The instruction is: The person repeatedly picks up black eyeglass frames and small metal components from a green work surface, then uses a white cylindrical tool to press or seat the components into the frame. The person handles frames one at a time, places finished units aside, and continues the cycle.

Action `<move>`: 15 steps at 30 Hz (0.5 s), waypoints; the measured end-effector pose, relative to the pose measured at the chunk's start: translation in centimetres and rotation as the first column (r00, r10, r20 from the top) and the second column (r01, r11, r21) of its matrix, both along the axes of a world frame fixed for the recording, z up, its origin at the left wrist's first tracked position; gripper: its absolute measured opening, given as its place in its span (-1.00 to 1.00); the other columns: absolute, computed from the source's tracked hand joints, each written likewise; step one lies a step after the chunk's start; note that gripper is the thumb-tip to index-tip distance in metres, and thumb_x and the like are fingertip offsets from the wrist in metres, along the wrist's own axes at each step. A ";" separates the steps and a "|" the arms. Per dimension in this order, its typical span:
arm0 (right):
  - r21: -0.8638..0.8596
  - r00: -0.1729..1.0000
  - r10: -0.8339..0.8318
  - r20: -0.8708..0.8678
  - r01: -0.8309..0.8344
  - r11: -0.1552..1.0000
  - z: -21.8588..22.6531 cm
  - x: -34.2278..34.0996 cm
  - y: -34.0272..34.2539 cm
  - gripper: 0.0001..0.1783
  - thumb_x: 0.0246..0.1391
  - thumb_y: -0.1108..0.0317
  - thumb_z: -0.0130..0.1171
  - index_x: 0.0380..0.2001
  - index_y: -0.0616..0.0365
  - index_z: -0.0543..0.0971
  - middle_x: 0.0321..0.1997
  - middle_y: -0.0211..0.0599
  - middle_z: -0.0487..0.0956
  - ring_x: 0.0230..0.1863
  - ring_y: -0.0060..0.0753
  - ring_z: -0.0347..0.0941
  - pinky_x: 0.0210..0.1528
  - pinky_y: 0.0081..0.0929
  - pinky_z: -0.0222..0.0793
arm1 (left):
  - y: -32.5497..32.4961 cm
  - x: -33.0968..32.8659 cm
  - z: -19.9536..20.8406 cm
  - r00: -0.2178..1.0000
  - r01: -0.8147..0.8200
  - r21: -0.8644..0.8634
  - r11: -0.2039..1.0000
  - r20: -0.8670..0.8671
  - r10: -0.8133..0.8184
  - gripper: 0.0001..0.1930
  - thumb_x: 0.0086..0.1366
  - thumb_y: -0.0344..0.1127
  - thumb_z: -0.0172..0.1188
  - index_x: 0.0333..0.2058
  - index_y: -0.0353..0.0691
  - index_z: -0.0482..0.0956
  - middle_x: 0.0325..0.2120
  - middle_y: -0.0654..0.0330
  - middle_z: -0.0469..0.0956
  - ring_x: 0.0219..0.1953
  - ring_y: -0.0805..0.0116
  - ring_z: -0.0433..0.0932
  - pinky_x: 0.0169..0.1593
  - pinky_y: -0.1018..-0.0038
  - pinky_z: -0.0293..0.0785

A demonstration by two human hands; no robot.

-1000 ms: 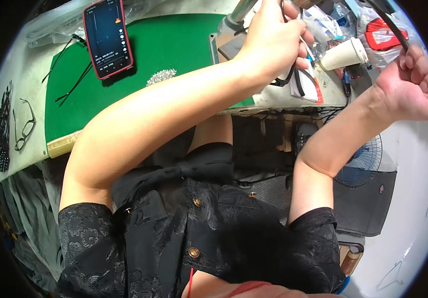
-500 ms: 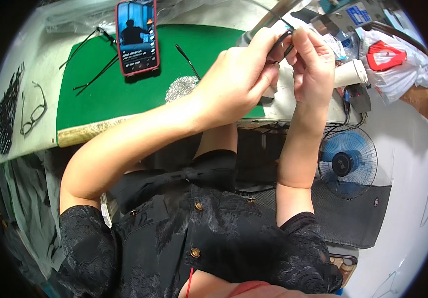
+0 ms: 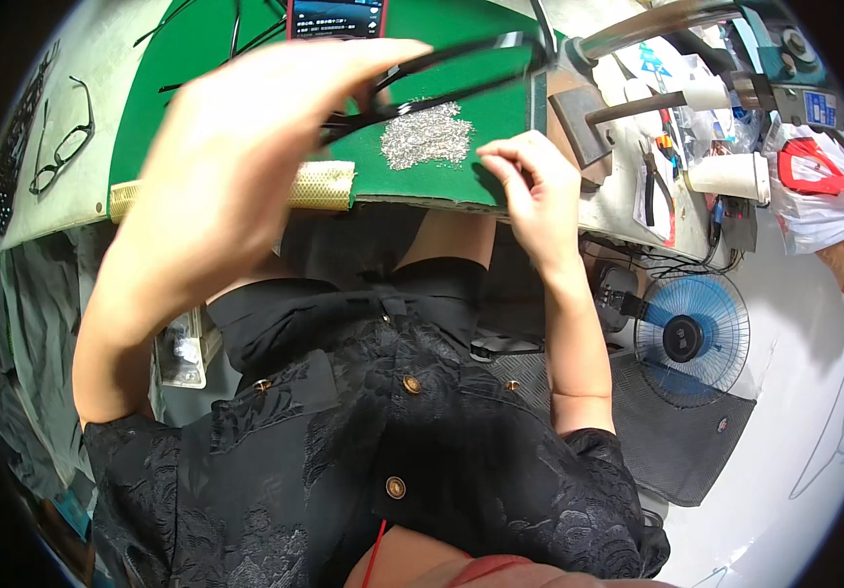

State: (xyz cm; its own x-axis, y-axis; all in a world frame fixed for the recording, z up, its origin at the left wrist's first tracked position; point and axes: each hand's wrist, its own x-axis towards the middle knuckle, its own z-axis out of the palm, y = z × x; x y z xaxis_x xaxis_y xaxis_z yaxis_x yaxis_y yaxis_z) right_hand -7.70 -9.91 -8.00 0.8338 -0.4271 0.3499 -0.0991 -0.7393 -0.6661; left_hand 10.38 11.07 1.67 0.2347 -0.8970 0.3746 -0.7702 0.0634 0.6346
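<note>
My left hand (image 3: 236,147), blurred by motion, is closed on a black eyeglass frame (image 3: 471,49) and holds it raised above the green mat (image 3: 500,118). A heap of tiny silver metal pieces (image 3: 427,137), perhaps screws, lies on the mat below the frame. Just right of the heap, at the mat's near edge, is my right hand (image 3: 542,196). Its thumb and forefinger are bent together in a pinch. Whatever may be between those fingertips is too small to make out.
A red-cased phone (image 3: 337,20) stands at the back. Another pair of glasses (image 3: 64,147) lies far left, near a dark pile (image 3: 15,157). To the right are a metal bench tool (image 3: 583,127), pliers (image 3: 651,191) and a white cup (image 3: 725,176). A fan (image 3: 683,338) is below.
My hands have parted. The left has moved left with the eyeglass frame; the right has let go of it and come down beside the silver heap. The view has shifted too.
</note>
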 end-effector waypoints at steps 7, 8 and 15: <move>-0.015 0.998 0.009 -0.055 -0.010 1.000 -0.9 0.0 0.7 -0.87 -0.10 0.53 0.30 -0.41 0.19 0.57 -0.46 -0.28 0.52 -0.43 -0.34 0.51 -0.37 -0.47 0.42 | 4.7 5.5 -3.1 0.839 -0.467 -0.446 0.763 0.048 0.542 -0.63 0.16 -0.60 0.01 -0.02 -0.50 0.45 -0.04 -0.12 0.50 0.05 0.12 0.51 0.14 0.33 0.37; -0.009 0.998 0.005 -0.056 -0.006 1.000 -0.8 0.1 0.9 -0.87 -0.10 0.52 0.30 -0.41 0.19 0.56 -0.46 -0.28 0.51 -0.43 -0.34 0.51 -0.37 -0.47 0.42 | 4.8 5.2 -3.3 0.805 -0.588 -0.391 0.708 -0.191 0.562 -0.64 0.22 -0.54 0.00 0.00 -0.54 0.40 0.02 -0.22 0.46 0.12 0.06 0.47 0.21 0.25 0.33; -0.068 0.999 -0.042 -0.034 0.039 0.997 -1.4 0.6 1.8 -0.86 -0.10 0.48 0.32 -0.47 0.19 0.52 -0.47 -0.26 0.48 -0.46 -0.30 0.49 -0.38 -0.44 0.40 | 5.4 3.2 -3.4 0.128 -0.041 -0.374 0.926 -0.922 -0.367 -0.68 0.39 -0.07 -0.10 -0.50 -0.10 0.20 -0.77 0.24 0.25 -0.47 0.24 0.48 0.26 0.03 0.18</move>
State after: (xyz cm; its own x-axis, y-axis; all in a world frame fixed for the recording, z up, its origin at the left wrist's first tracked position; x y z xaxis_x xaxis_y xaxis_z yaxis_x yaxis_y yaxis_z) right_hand -7.12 -8.06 -9.40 0.8286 -0.4373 0.3496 -0.1526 -0.7772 -0.6105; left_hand 13.62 16.49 -1.72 0.4379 -0.8850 0.1582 0.5275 0.3954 0.7519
